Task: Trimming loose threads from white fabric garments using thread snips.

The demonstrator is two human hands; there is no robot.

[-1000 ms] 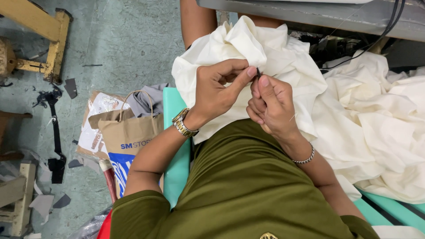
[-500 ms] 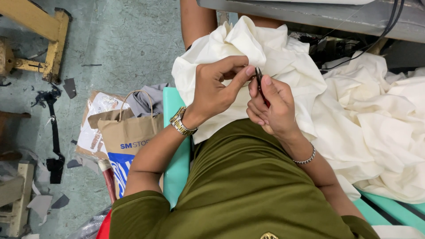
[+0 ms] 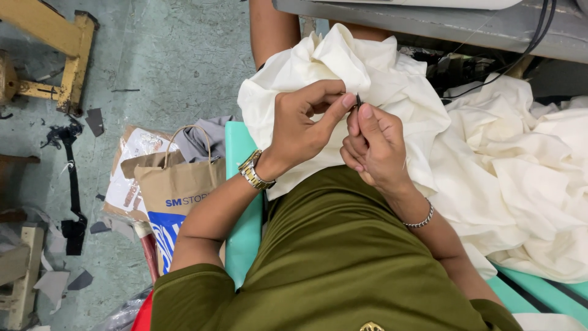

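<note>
A grey-green concrete floor [image 3: 177, 55] fills the left side of the view, scattered with dark scraps. Over the person's lap and spilling off to the right lies a large heap of cream cloth [image 3: 508, 178], bunched into folds; one gathered part of it rises just in front of the hands. The person wears an olive green top [image 3: 331, 257] and sits on a teal bench [image 3: 242, 184], which shows beside the left arm and again at the lower right under the cloth. Along the top edge runs the grey edge of a tabletop [image 3: 429, 21], with black cables [image 3: 490, 79] hanging beneath it. At the far left stands a yellow wooden frame [image 3: 61, 55]. On the floor beside the bench sits a brown paper bag [image 3: 174, 190] with cord handles and a blue panel, with flattened cardboard [image 3: 131, 168] behind it and a grey cloth [image 3: 205, 138] tucked at its top.

The left hand [image 3: 303, 119], with a gold and silver watch [image 3: 252, 171] at the wrist, is curled, its forefinger and thumb pinching toward the right hand. The right hand [image 3: 373, 147], with a thin silver bracelet [image 3: 419, 220] on its wrist, is closed with fingers folded in and thumb raised. Between the two sets of fingertips, touching both, is a small dark tool [image 3: 358, 99], upright against the cream cloth; too little shows to tell what kind it is.
</note>
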